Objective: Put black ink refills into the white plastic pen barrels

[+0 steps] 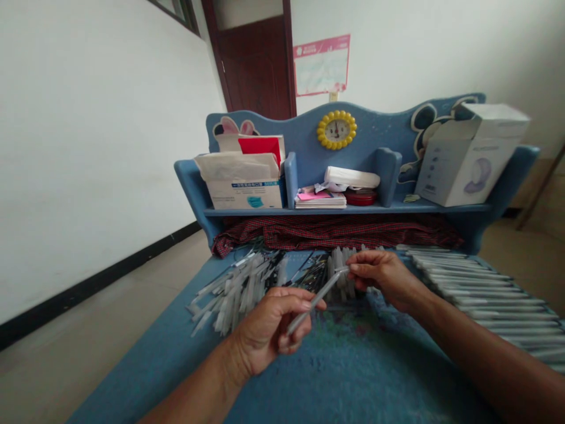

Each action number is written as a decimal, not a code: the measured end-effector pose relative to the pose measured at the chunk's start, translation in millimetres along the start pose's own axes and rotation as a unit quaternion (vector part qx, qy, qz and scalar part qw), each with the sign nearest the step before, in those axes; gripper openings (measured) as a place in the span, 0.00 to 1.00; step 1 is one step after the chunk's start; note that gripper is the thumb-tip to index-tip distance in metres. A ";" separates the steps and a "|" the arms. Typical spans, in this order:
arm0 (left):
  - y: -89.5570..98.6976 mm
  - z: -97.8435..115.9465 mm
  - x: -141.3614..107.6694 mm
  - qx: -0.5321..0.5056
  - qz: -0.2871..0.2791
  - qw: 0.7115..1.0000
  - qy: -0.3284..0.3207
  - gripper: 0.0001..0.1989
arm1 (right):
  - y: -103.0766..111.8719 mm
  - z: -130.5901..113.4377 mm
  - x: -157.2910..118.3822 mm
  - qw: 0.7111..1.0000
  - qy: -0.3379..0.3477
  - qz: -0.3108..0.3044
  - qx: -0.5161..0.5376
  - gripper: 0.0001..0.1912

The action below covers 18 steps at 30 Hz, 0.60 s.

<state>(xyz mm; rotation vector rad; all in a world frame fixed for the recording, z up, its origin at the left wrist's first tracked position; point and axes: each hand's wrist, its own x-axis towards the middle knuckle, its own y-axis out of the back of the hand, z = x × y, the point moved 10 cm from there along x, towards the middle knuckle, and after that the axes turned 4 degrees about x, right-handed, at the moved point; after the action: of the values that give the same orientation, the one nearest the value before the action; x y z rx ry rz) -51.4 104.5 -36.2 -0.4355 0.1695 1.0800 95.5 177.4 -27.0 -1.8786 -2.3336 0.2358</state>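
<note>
My left hand (278, 324) is closed around a translucent pen barrel (324, 292), which slants up to the right above the desk. At the barrel's upper end, my right hand (382, 274) pinches a small translucent pen part; its exact kind is too small to tell. Behind my left hand lies a loose pile of translucent pen barrels (241, 288). Thin dark pen refills (312, 272) are heaped in the middle, partly hidden by my hands. Next to my right fingers is a bunch of short translucent pieces (338, 259), perhaps pen caps. Rows of pens (481, 291) lie to the right.
A blue desk (353, 377) carries everything. Its back shelf (269, 212) holds a mask box (247, 194), papers (320, 202), a red round case (361, 197) and a white carton (468, 159). A checked cloth (331, 232) is bunched under the shelf. A yellow clock (336, 130) hangs above.
</note>
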 end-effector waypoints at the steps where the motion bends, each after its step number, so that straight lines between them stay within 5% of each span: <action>1: 0.3 -0.8 0.0 0.000 -0.001 1.000 0.002 0.10 | -0.9 0.7 -0.3 1.000 -0.004 -0.007 0.004 0.14; 18: 1.8 -0.2 2.3 -0.001 -0.010 1.000 -0.018 0.11 | -7.6 5.0 -1.9 0.996 -0.024 -0.081 0.039 0.11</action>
<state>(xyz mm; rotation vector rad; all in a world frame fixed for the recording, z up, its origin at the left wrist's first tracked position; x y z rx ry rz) -51.9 107.0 -37.6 -0.4182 0.1328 1.0670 87.7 173.8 -30.3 -1.6550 -2.4536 0.3517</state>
